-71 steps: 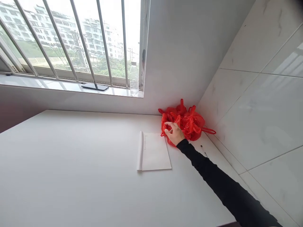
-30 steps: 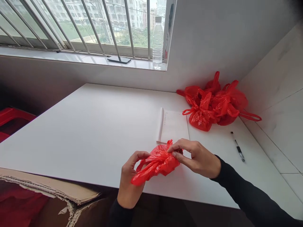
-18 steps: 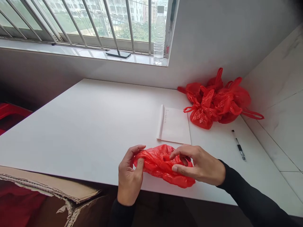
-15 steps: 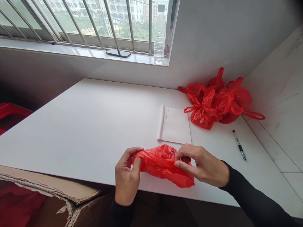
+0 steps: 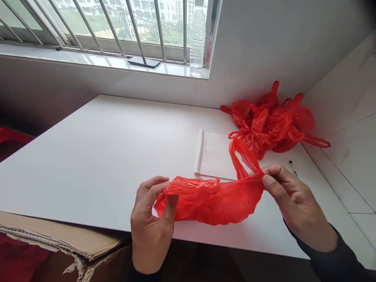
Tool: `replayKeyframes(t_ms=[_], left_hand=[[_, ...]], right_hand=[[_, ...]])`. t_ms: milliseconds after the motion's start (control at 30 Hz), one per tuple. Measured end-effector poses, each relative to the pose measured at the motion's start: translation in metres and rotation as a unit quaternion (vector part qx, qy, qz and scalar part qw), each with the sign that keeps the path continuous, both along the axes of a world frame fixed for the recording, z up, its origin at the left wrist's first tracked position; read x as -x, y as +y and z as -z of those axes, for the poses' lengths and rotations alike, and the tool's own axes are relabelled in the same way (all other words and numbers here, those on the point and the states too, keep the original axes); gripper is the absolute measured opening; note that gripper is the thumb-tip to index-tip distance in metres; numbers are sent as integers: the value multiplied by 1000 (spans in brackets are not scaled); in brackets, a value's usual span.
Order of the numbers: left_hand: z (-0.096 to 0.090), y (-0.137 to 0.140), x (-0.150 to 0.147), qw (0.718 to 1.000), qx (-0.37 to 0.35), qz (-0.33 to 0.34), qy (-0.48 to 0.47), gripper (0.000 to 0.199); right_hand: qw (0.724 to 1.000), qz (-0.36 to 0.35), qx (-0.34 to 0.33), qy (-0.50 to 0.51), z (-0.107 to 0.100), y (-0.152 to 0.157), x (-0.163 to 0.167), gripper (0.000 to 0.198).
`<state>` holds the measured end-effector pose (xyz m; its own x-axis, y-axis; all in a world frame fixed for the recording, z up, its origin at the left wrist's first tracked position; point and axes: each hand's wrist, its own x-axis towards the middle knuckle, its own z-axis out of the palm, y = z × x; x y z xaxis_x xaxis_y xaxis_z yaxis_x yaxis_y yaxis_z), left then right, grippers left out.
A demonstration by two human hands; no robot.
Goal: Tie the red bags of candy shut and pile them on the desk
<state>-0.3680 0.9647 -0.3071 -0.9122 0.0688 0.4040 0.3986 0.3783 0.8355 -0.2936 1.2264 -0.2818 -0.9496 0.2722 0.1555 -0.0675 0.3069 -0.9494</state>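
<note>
A thin red plastic bag (image 5: 217, 203) is stretched sideways between my two hands, above the near edge of the white table. My left hand (image 5: 154, 223) grips its bunched left end, with the thumb partly inside a fold. At the other end, my right hand (image 5: 290, 199) pinches the bag between thumb and fingers near the base of a handle loop. That loop stands up and overlaps the corner of a notepad (image 5: 217, 154). The notepad lies open, its cover rolled to the left, with a few small marks on the page.
Several knotted red bags (image 5: 273, 121) are heaped at the back right corner of the table (image 5: 117, 156). A pen (image 5: 291, 164) lies half hidden behind my right hand. An open cardboard box (image 5: 73, 235) stands at front left. A bottle (image 5: 197, 43) and a phone (image 5: 143, 62) rest on the windowsill.
My right hand has moved right, pulling the bag out longer and bringing up a handle loop. My left hand has shifted slightly left, still gripping the bag.
</note>
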Motion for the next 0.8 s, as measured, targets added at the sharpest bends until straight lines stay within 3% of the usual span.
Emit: replayKeyframes(t_ms=[133,233,300,400,467,567,667,733,800], left_hand=[[-12,-2,-8,999,4,-41,14,19],[-24,2,-14,998,52,-18,19,25],[-30,5,-16,997,73,3,8,19],[-37,6,-18,998,36,-11,-47,9],[-41,6,-21,995,-7,-47,-91,15],[-46,9,-25,991,-45,-74,-107,22],[-44,11,-26,984,-102,-33,-141,27],[-41,10,-25,962,-177,19,-209,32],[-39,8,-25,936,-240,53,-253,35]], right_hand=[[999,33,30,21,2,5,-3,13],[998,-39,51,16,-5,0,-6,24],[994,-106,18,-4,-14,-5,-9,31],[979,-194,-57,-32,-20,-15,-12,41],[966,-226,-115,-46,-16,-22,-12,40],[933,-230,-274,-49,0,-31,-12,39],[878,-212,-423,-74,6,-36,-11,46],[890,-199,-402,-83,-3,-41,-12,46],[932,-179,-313,-42,-18,-48,-13,31]])
